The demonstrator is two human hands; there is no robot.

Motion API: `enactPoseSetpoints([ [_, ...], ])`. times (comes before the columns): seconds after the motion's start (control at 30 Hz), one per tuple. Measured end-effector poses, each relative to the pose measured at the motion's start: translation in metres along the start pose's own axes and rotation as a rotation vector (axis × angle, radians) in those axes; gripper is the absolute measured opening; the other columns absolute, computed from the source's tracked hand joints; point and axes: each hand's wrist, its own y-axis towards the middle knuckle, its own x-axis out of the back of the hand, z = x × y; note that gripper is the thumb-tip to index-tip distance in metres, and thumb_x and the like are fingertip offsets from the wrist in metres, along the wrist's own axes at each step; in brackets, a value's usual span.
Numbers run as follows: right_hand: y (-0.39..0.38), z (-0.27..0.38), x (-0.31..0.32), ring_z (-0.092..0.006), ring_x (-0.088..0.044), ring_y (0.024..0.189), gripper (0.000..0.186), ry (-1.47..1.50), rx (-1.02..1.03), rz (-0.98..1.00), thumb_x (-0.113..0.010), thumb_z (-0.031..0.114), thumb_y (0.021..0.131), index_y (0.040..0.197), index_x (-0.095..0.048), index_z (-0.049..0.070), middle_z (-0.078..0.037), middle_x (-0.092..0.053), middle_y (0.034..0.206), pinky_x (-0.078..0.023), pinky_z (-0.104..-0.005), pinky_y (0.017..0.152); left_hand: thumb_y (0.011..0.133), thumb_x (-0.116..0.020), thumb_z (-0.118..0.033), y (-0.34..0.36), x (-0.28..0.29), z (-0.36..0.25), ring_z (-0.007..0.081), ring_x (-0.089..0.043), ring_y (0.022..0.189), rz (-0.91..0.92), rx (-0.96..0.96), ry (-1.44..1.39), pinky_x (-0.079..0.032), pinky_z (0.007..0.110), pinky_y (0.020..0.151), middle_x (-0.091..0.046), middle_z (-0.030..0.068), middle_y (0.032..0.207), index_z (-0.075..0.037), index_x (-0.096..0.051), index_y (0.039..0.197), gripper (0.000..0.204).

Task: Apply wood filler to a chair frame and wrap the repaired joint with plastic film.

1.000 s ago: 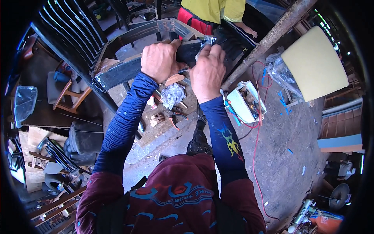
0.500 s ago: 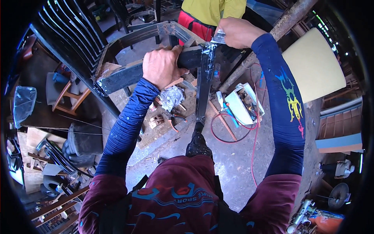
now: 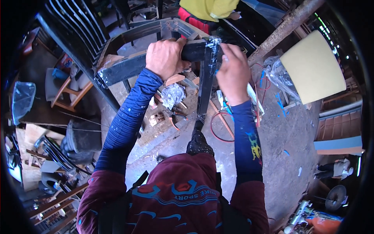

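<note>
A black wooden chair frame (image 3: 124,71) stands before me, one leg (image 3: 204,84) pointing down toward my foot. My left hand (image 3: 164,58) is closed over its front rail. White filler (image 3: 213,41) is smeared over the corner where rail and leg meet. Just right of that corner, my right hand (image 3: 234,76) is closed with fingers beside the leg's top. It grips a putty knife, whose flat metal blade showed earlier and is now mostly hidden. Below the rail lie a crumpled patterned cloth (image 3: 173,96), a small wood block (image 3: 156,119) and orange-handled pliers (image 3: 177,120).
Another slatted black chair (image 3: 72,29) stands at far left. A person in a yellow shirt (image 3: 204,7) is beyond the frame. A rusty pipe (image 3: 286,31) slants at upper right, near a cream cushion (image 3: 313,66). A red hose (image 3: 221,139) loops on the floor beside a partly hidden white tool box (image 3: 255,99).
My right hand has come down and nearer from above the corner to beside the leg, now covering much of the tool box. My left hand keeps its grip. The person in yellow has shifted.
</note>
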Motion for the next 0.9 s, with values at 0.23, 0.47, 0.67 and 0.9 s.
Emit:
enactPoseSetpoints([
  [0.23,-0.022,0.001,-0.015,-0.0275,-0.057,0.1,0.041,0.075,-0.081,0.041,-0.066,-0.004,0.074,0.114,-0.067,0.003,-0.005,-0.06,0.11,-0.05,-0.0423,0.079,0.061,-0.088,-0.038,0.004,-0.001,-0.001,0.0344,-0.071,0.08,0.033,0.033,-0.002,-0.055,0.042,0.071,-0.073,0.0167,0.091,-0.01,-0.069,0.12,0.067],
  [0.47,-0.026,-0.004,-0.016,-0.0306,-0.058,0.099,0.036,0.131,-0.13,0.022,-0.063,-0.003,0.078,0.114,-0.067,0.002,-0.007,-0.061,0.109,-0.049,-0.0455,0.082,0.06,-0.089,-0.036,0.007,-0.004,-0.001,0.0327,-0.072,0.083,0.03,0.031,-0.006,-0.056,0.041,0.074,-0.074,0.0141,0.097,-0.009,-0.07,0.117,0.066],
  [0.67,-0.007,0.02,-0.022,-0.0394,-0.057,0.103,0.042,0.026,-0.285,-0.056,-0.06,-0.007,0.077,0.118,-0.059,-0.01,-0.022,-0.057,0.108,-0.047,-0.0455,0.092,0.061,-0.087,-0.04,0.005,-0.005,-0.004,0.0328,-0.071,0.08,-0.008,0.001,-0.011,-0.055,0.042,0.07,-0.072,0.0139,0.088,-0.01,-0.069,0.12,0.069],
  [0.9,-0.01,0.049,-0.032,-0.037,-0.054,0.106,0.047,-0.014,-0.396,0.004,-0.067,-0.002,0.077,0.121,-0.055,-0.012,-0.021,-0.052,0.112,-0.05,-0.042,0.088,0.061,-0.087,-0.042,0.005,-0.004,-0.005,0.0329,-0.071,0.083,0.007,0.025,-0.007,-0.055,0.043,0.072,-0.071,0.0128,0.092,-0.01,-0.068,0.122,0.072],
])
